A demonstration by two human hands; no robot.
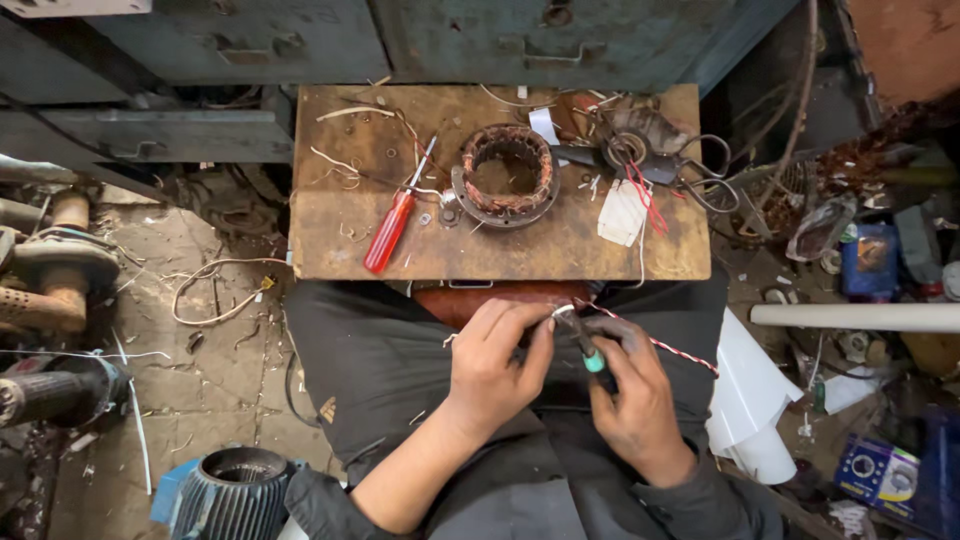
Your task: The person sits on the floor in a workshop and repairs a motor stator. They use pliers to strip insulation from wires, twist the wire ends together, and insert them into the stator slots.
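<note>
A worn wooden board (500, 250) served as a bench, set before dented blue-grey metal drawers (330, 40). The floor (200, 340) was dirty concrete, strewn with wire scraps. Motor housings (235, 490) and old tools crowded the left; clutter filled the right. Light was flat and dim.

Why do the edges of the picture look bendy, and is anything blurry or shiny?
Head view: wide lens bows the edges, so the white pipe and cabinet curve. Soft, even light, faint shadows. The wooden board and red screwdriver are sharp; both hands, left hand and right hand, are sharp; no strong glare.
</note>
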